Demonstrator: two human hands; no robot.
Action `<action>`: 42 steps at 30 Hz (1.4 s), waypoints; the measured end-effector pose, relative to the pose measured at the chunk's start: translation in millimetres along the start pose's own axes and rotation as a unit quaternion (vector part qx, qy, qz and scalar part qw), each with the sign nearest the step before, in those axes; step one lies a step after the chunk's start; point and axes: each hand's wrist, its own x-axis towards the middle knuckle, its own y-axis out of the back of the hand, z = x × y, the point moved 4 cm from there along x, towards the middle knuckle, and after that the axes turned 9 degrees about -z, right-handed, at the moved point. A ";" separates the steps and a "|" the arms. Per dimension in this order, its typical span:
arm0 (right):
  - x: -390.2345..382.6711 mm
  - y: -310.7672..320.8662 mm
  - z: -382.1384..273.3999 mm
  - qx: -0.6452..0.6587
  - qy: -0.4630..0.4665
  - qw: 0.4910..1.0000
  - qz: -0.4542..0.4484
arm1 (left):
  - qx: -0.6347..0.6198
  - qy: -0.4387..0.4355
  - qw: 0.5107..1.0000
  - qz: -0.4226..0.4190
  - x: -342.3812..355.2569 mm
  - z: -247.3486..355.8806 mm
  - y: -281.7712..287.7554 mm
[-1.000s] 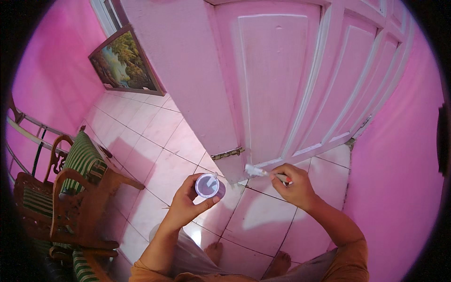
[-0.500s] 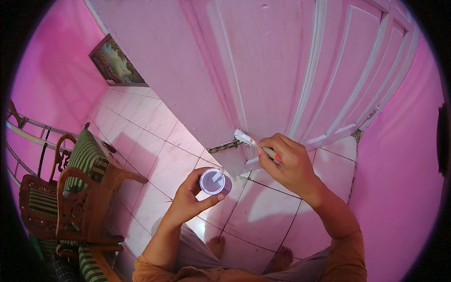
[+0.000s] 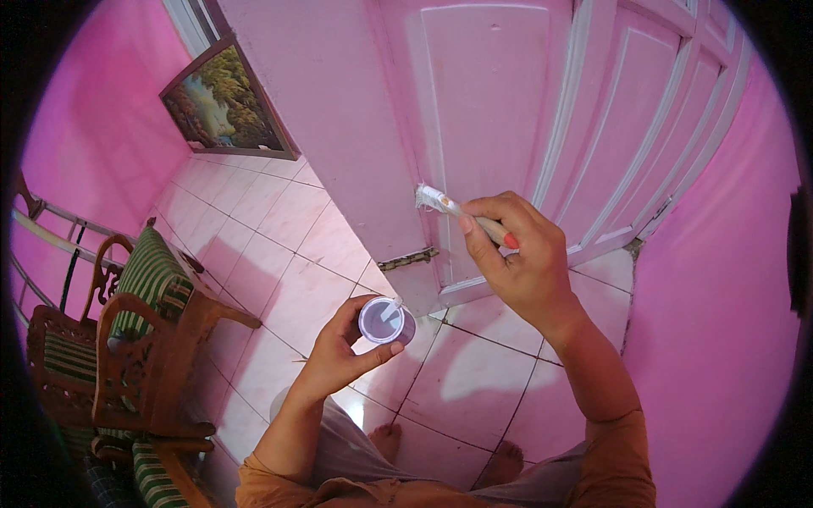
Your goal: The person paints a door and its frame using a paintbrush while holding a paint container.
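A paintbrush (image 3: 466,217) with white, paint-coated bristles is gripped in my right hand (image 3: 521,254), its fingers closed round the wooden handle. The bristle tip meets the pink panelled door (image 3: 491,110) along a groove beside the raised panel. Lower down and to the left, my left hand (image 3: 343,347) wraps round a small paint cup (image 3: 405,328), tilted slightly so its inside shows. A whitish strip, perhaps a stirrer, rests against the cup's inner wall. A dark, rough-edged gap (image 3: 408,259) runs across the door's lower corner.
Carved wooden chairs (image 3: 161,364) with green striped cushions stand at the left. A framed landscape painting (image 3: 224,102) leans against the far wall. Pale tiles (image 3: 461,372) cover the floor around my bare feet. A pink wall (image 3: 711,339) closes off the right side.
The brush in my right hand has moved up the door groove, away from the dark gap. My left hand holds the cup in nearly the same place. The view has shifted slightly.
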 end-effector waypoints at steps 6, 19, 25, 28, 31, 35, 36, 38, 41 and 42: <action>21.7 11.3 -18.9 -0.013 0.021 0.999 0.040 | 0.002 0.013 1.000 0.011 -5.9 2.4 2.4; 84.3 44.1 -59.2 0.032 0.130 0.977 0.165 | -0.013 -0.009 1.000 -0.005 -10.1 7.4 2.9; 55.4 29.3 -41.2 0.083 0.135 0.958 0.240 | -0.010 -0.008 1.000 -0.004 -10.1 4.0 3.6; 27.9 6.9 -14.4 0.046 0.087 0.976 0.193 | -0.017 -0.020 1.000 -0.007 -11.1 5.4 5.1; -6.7 -15.0 5.5 0.025 0.016 0.988 0.149 | -0.001 -0.029 1.000 0.002 -14.5 10.1 5.7; -49.5 -38.5 30.2 0.051 -0.022 0.991 0.124 | -0.005 -0.014 1.000 -0.001 -17.8 8.1 7.2; -58.0 -41.6 34.5 0.051 -0.024 0.991 0.125 | -0.006 -0.017 1.000 0.001 -17.9 6.9 8.0; -71.0 -48.6 41.5 0.022 -0.038 0.995 0.085 | -0.008 -0.017 1.000 0.002 -18.1 6.6 9.3; -86.5 -51.2 50.9 0.001 -0.047 0.997 0.057 | -0.013 -0.019 1.000 0.002 -18.2 8.1 7.6; -87.9 -52.0 49.7 0.002 -0.048 0.997 0.056 | -0.014 -0.020 1.000 0.004 -19.1 8.9 7.6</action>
